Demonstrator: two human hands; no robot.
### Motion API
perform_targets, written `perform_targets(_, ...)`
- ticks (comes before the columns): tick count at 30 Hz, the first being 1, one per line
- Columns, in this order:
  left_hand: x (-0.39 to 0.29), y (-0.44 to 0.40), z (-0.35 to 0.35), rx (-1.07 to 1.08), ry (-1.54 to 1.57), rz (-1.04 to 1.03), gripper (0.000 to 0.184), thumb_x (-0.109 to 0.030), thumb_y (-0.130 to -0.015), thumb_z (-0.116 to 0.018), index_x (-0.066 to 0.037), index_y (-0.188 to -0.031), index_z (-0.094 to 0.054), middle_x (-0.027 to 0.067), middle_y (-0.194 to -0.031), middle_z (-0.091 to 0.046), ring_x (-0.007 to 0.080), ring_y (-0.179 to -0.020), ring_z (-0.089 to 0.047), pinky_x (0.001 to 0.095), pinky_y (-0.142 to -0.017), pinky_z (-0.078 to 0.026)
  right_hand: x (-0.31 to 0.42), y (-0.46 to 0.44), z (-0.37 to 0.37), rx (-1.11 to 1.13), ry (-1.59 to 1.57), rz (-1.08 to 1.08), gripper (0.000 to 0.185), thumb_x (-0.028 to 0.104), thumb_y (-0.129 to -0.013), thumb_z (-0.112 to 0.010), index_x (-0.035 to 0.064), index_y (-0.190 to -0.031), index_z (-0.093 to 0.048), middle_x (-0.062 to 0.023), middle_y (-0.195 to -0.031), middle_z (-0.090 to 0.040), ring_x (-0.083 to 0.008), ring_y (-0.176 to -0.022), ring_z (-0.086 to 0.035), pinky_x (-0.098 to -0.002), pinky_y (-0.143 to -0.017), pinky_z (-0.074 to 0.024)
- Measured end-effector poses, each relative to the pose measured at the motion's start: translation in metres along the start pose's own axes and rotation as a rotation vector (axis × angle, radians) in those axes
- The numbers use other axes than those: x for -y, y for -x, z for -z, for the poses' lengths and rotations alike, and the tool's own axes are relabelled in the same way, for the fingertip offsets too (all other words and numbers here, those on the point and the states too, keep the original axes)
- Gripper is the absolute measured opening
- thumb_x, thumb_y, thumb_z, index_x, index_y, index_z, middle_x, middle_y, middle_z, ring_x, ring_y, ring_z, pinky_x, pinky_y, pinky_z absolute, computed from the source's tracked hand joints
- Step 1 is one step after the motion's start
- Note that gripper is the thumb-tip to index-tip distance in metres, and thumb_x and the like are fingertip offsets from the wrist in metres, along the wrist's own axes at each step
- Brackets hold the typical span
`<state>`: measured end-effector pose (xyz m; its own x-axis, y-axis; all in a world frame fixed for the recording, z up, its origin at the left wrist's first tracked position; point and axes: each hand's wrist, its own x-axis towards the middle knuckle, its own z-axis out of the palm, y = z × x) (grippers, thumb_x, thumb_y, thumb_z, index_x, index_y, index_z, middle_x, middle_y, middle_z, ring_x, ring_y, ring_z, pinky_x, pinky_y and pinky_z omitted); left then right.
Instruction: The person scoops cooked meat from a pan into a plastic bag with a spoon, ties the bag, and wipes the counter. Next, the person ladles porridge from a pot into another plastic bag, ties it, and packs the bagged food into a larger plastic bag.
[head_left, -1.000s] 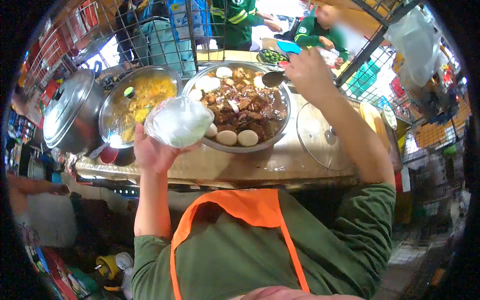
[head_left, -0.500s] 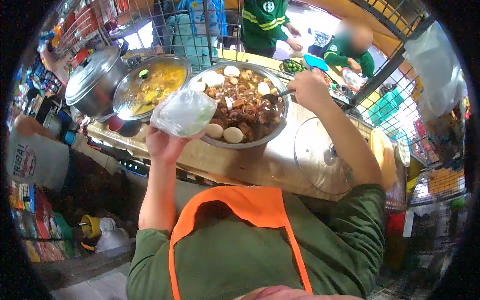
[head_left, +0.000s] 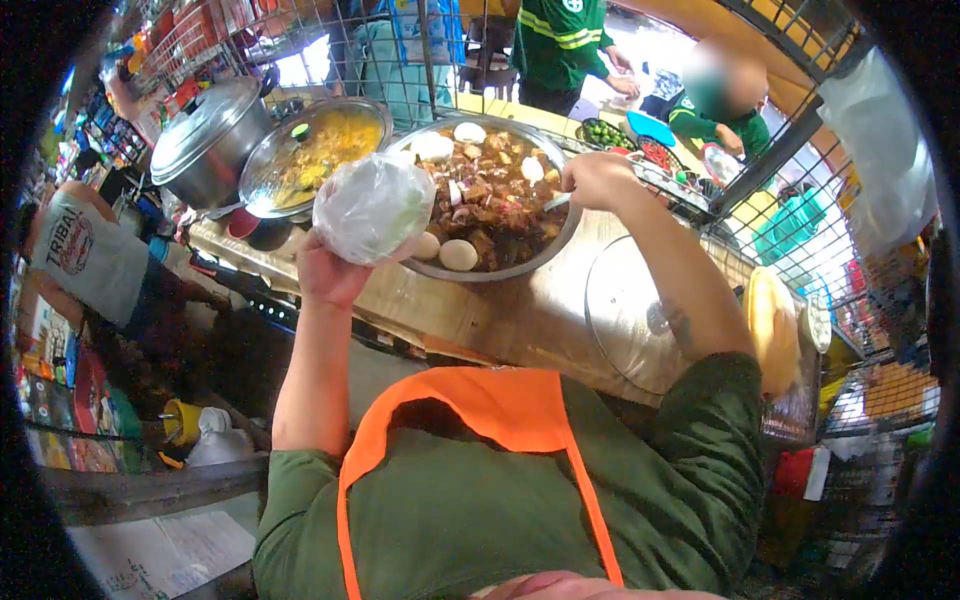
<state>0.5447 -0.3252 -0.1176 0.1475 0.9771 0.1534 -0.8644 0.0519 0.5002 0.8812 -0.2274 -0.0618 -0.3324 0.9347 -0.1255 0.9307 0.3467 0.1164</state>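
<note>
My left hand [head_left: 335, 272] is closed under a bundle in clear plastic [head_left: 372, 205], something pale and greenish inside, likely a plastic-covered plate or bowl. It hangs over the left rim of a wide metal basin [head_left: 535, 262]. Brown meat stew [head_left: 490, 195] fills the basin, with peeled boiled eggs [head_left: 458, 255] at its edges. Over the right rim, my right hand [head_left: 605, 182] grips the handle of a serving spoon [head_left: 557, 201]; its bowl end is hard to make out against the stew.
Left of the basin stand a yellow dish [head_left: 335, 150] under a clear lid and a large lidded pot [head_left: 210, 140]. A glass lid [head_left: 630, 310] lies on the counter at right. Beyond the wire grille [head_left: 780, 150] are people in green and a bowl of small green fruits [head_left: 603, 134].
My right hand has moved slightly left and down with the spoon, whose dark end no longer shows as clearly. The plastic bundle stays in my left hand, turned a little. The view has shifted slightly.
</note>
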Motion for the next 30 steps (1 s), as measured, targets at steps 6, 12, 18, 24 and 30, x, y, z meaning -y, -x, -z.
perform_targets(6, -0.003, -0.002, 0.003, -0.027, -0.097, 0.014, 0.056, -0.041, -0.086, -0.048, -0.013, -0.134, -0.035, 0.0140, -0.139, -0.033, 0.0385, -0.126, -0.033, 0.0624, -0.097, -0.032, -0.018, 0.008, 0.016, -0.179, -0.207, 0.033, 0.014, 0.014, -0.062, -0.064, 0.0148, -0.075, -0.068, -0.0070, -0.073, -0.066, -0.0240, -0.072, -0.064, -0.0359, -0.066, -0.0490)
perform_targets(12, -0.002, -0.004, -0.006, -0.037, -0.140, -0.005, 0.076, -0.056, -0.073, -0.060, -0.011, -0.131, -0.037, 0.0141, -0.137, -0.035, 0.0400, -0.124, -0.035, 0.0648, -0.092, -0.035, -0.012, 0.018, 0.028, -0.491, 0.220, 0.068, 0.014, 0.012, -0.064, -0.059, 0.0163, -0.074, -0.068, -0.0082, -0.073, -0.066, -0.0256, -0.074, -0.064, -0.0367, -0.067, -0.0488)
perform_targets(18, -0.006, -0.005, -0.009, 0.092, 0.009, 0.079, 0.090, -0.060, -0.066, -0.066, -0.009, -0.133, -0.033, 0.0167, -0.136, -0.034, 0.0396, -0.124, -0.035, 0.0623, -0.092, -0.036, 0.000, 0.006, 0.007, 0.057, -0.062, -0.060, 0.019, 0.014, -0.067, -0.062, 0.0152, -0.085, -0.068, -0.0068, -0.084, -0.067, -0.0241, -0.082, -0.064, -0.0365, -0.073, -0.0486)
perform_targets(24, -0.010, -0.008, -0.007, 0.043, -0.002, 0.139, 0.093, -0.066, -0.064, -0.063, -0.011, -0.133, -0.033, 0.0138, -0.136, -0.035, 0.0400, -0.123, -0.036, 0.0632, -0.091, -0.036, -0.019, -0.002, -0.009, 0.154, -0.405, -0.047, 0.025, 0.012, -0.060, -0.073, 0.0057, -0.084, -0.068, -0.0060, -0.078, -0.065, -0.0161, -0.073, -0.062, -0.0303, -0.068, -0.0481)
perform_targets(30, -0.010, -0.012, -0.008, 0.099, -0.070, 0.153, 0.089, -0.065, -0.067, -0.061, -0.012, -0.133, -0.033, 0.0145, -0.135, -0.037, 0.0387, -0.122, -0.038, 0.0604, -0.090, -0.039, -0.037, -0.003, -0.001, 0.117, -0.554, -0.032, 0.024, 0.009, -0.063, -0.072, 0.0049, -0.087, -0.069, -0.0066, -0.078, -0.066, -0.0142, -0.072, -0.061, -0.0272, -0.068, -0.0469)
